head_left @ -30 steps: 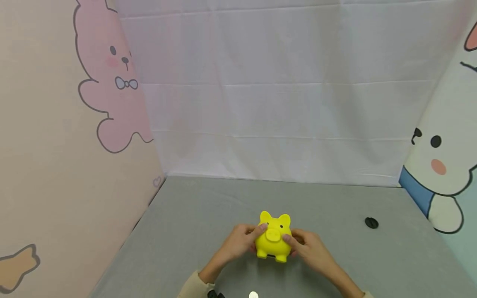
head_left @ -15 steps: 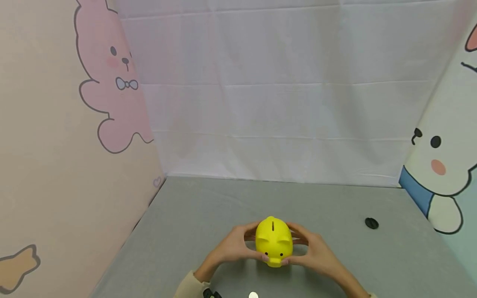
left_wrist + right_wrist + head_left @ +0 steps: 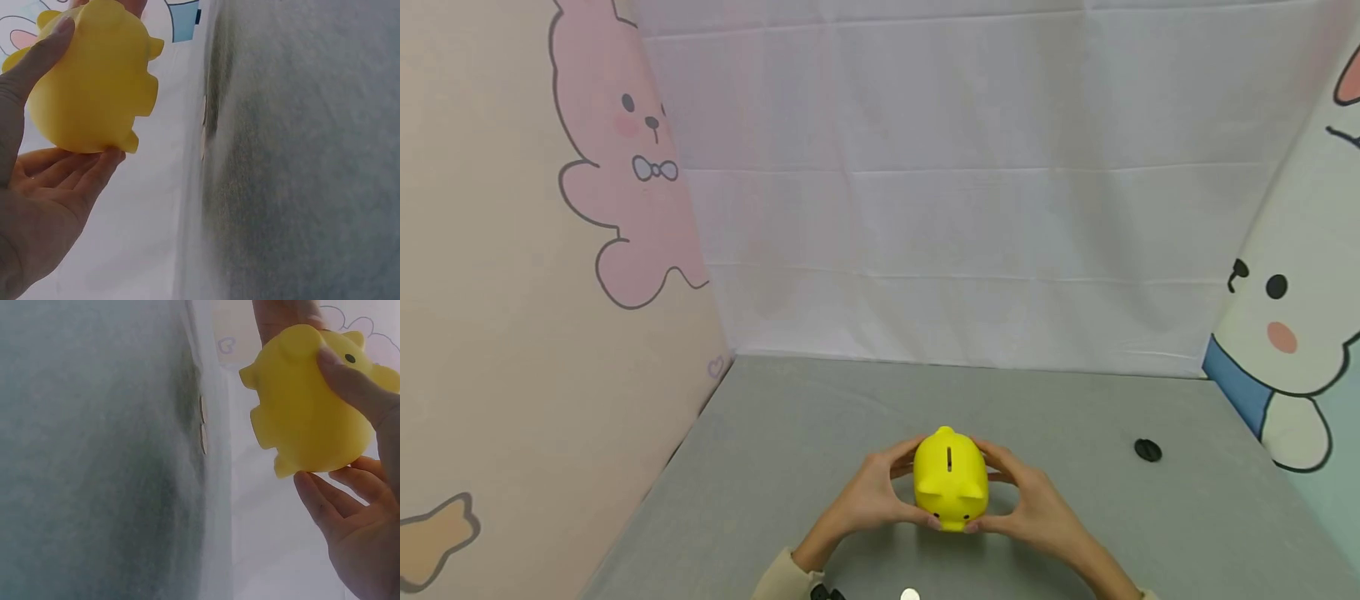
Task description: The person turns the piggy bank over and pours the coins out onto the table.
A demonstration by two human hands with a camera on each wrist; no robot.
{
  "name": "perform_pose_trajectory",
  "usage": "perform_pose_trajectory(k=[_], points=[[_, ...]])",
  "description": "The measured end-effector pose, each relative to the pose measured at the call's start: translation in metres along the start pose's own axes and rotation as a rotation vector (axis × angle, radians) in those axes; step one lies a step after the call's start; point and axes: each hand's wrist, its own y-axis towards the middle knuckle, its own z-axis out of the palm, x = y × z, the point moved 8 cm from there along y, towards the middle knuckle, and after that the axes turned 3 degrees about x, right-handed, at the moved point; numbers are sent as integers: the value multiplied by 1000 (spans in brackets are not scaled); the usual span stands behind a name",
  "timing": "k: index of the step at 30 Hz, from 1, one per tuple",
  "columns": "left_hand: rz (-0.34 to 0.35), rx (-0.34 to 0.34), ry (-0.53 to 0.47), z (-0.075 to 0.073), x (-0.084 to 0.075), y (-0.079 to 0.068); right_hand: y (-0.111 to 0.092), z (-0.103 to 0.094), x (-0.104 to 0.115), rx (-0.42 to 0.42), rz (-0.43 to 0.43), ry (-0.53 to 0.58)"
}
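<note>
The yellow pig (image 3: pixel 951 487) is up off the table (image 3: pixel 820 408), between the left hand (image 3: pixel 871 497) at about nine o'clock and the right hand (image 3: pixel 1036 508) near four. Each hand is widely curved around its side of the pig, thumb near the snout (image 3: pixel 953 526), fingers round the far end, palm standing clear. To judge by this, the step in hand is steadying and turning the pig; the next move calls for even pressure from both hands, as the round body could roll between fingertips. It looks smooth and plain, with the slot (image 3: pixel 949 459) toward twelve o'clock and the snout at six; stubby feet (image 3: pixel 147 94) show in the wrist views, apart from the table. Farther out, a black disc (image 3: pixel 1147 450) lies at three o'clock, and a pale disc (image 3: pixel 910 594) toward seven.
</note>
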Motion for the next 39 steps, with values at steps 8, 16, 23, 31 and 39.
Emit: perform_pose_trajectory(k=[8, 16, 23, 31, 39], points=[[139, -73, 56, -2, -6, 1, -3, 0, 14, -114, -207, -136], [134, -95, 102, -1, -7, 0, -7, -2, 22, -185, -268, -137], [126, -89, 83, -2, -8, 0, -7, -1, 17, -165, -209, -121], [67, -47, 34, -5, -3, 1, -6, 2, 2, -114, -69, -46], [-110, -66, -11, -6, 10, 3, -3, 6, -13, -59, 265, 79]])
